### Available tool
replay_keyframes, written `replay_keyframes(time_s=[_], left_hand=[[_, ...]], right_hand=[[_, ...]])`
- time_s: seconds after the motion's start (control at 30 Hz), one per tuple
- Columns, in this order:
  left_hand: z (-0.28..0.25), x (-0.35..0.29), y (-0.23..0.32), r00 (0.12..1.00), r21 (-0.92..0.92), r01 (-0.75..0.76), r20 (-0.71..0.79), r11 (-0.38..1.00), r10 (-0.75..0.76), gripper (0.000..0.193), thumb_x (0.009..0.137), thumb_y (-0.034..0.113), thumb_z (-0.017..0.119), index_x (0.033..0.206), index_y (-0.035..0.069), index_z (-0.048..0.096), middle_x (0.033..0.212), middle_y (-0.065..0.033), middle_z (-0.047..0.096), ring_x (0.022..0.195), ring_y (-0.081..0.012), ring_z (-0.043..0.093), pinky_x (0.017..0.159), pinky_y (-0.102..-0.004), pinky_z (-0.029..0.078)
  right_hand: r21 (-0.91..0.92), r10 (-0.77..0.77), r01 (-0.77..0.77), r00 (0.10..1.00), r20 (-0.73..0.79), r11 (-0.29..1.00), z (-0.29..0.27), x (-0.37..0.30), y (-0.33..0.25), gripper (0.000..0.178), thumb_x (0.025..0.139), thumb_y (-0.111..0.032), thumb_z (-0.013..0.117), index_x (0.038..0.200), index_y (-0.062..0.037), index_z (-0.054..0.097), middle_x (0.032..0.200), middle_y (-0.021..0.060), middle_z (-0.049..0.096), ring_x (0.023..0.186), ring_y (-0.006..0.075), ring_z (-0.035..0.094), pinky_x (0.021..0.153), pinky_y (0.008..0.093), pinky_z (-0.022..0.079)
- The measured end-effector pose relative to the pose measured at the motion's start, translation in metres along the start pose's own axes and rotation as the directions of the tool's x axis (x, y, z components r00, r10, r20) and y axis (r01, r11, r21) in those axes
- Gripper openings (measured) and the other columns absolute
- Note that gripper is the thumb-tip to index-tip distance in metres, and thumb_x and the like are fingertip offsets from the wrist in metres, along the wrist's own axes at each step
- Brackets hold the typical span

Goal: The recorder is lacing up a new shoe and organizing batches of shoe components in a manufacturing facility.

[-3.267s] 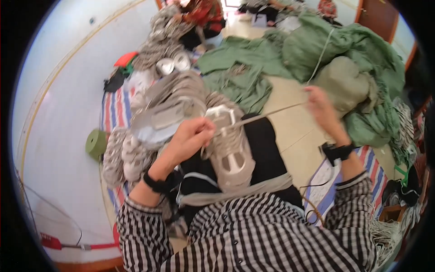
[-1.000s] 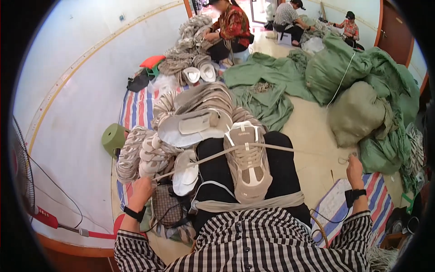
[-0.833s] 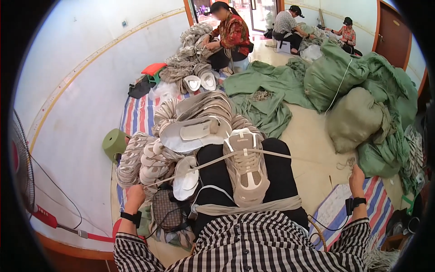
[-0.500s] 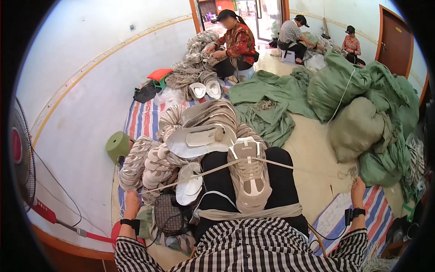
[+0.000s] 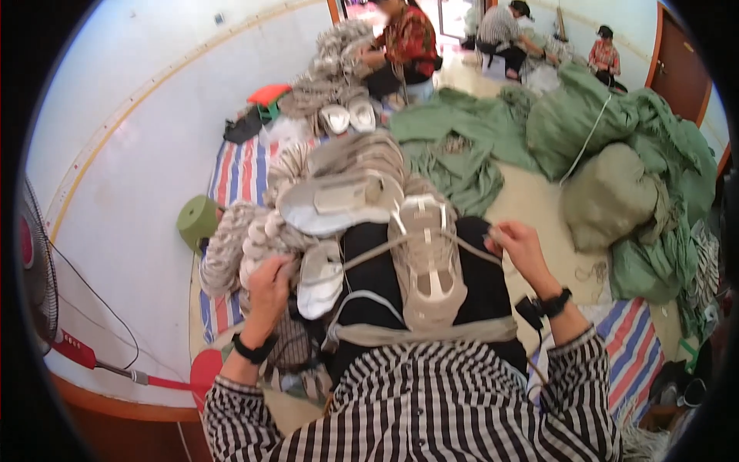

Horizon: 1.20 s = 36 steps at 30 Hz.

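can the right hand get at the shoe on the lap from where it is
Likely yes: the right hand is close beside the shoe, with just the right thigh and a slack lace between. Its fingers seem to pinch that lace, though.

Right: pale tiled floor (image 5: 531, 192) leaves my bare right hand (image 5: 517, 245) room, up to the bulging olive-green cloth sack (image 5: 608, 200). Left: heaped beige shoe uppers (image 5: 231, 250) crowd my bare left hand (image 5: 269, 289). Between hands, a flat beige lace (image 5: 372, 254) spans the beige-and-white shoe (image 5: 428, 266), barring a low crossing.
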<state>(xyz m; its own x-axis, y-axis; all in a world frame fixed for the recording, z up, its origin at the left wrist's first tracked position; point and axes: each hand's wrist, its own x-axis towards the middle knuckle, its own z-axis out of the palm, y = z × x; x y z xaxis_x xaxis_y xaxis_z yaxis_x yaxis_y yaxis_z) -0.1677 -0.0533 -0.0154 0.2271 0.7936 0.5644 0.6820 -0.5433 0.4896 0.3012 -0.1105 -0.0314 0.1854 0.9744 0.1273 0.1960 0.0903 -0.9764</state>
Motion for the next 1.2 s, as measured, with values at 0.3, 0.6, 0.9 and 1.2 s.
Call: replay_keyframes(time_s=[0.3, 0.6, 0.9, 1.2], left_hand=[[0.124, 0.061, 0.101, 0.974, -0.492, 0.167, 0.219, 0.854, -0.064, 0.012, 0.091, 0.004, 0.057, 0.101, 0.0, 0.064, 0.085, -0.0058, 0.066, 0.075, -0.0103, 0.06, 0.071, -0.025, 0.049], [0.159, 0.038, 0.081, 0.948, -0.545, 0.286, 0.284, 0.788, -0.147, 0.01, 0.096, 0.008, 0.057, 0.101, 0.001, 0.063, 0.082, 0.0028, 0.059, 0.076, -0.0044, 0.052, 0.069, -0.02, 0.044], [0.159, 0.037, 0.077, 0.937, -0.582, 0.321, 0.312, 0.747, -0.159, 0.011, 0.097, 0.01, 0.058, 0.101, 0.001, 0.063, 0.084, 0.0032, 0.06, 0.076, -0.0035, 0.052, 0.069, -0.0199, 0.045], [0.155, 0.037, 0.086, 0.959, -0.516, 0.24, 0.256, 0.822, -0.12, 0.01, 0.093, 0.008, 0.061, 0.099, 0.001, 0.064, 0.076, 0.0009, 0.059, 0.069, -0.006, 0.051, 0.065, -0.0217, 0.044]], right_hand=[[0.045, -0.034, 0.036, 0.998, -0.052, 0.998, 0.059, 0.038, 0.016, 0.009, 0.087, -0.01, 0.067, 0.085, -0.0016, 0.064, 0.073, -0.0066, 0.057, 0.067, 0.0032, 0.046, 0.06, 0.0219, 0.039], [0.016, -0.094, 0.094, 0.995, -0.042, 0.995, 0.059, 0.029, 0.036, 0.01, 0.087, -0.011, 0.067, 0.087, -0.0009, 0.063, 0.069, -0.0017, 0.058, 0.066, 0.0052, 0.047, 0.061, 0.024, 0.041], [-0.476, -0.356, 0.319, 0.934, 0.014, 0.819, 0.061, 0.026, 0.013, 0.006, 0.083, -0.006, 0.064, 0.086, -0.0014, 0.061, 0.073, 0.0083, 0.06, 0.064, 0.0218, 0.055, 0.063, 0.0324, 0.043], [-0.694, -0.508, 0.502, 0.832, 0.224, 0.517, 0.058, 0.032, -0.011, 0.004, 0.08, -0.003, 0.056, 0.083, -0.0047, 0.054, 0.078, 0.0117, 0.056, 0.083, 0.0319, 0.056, 0.074, 0.0435, 0.038]])
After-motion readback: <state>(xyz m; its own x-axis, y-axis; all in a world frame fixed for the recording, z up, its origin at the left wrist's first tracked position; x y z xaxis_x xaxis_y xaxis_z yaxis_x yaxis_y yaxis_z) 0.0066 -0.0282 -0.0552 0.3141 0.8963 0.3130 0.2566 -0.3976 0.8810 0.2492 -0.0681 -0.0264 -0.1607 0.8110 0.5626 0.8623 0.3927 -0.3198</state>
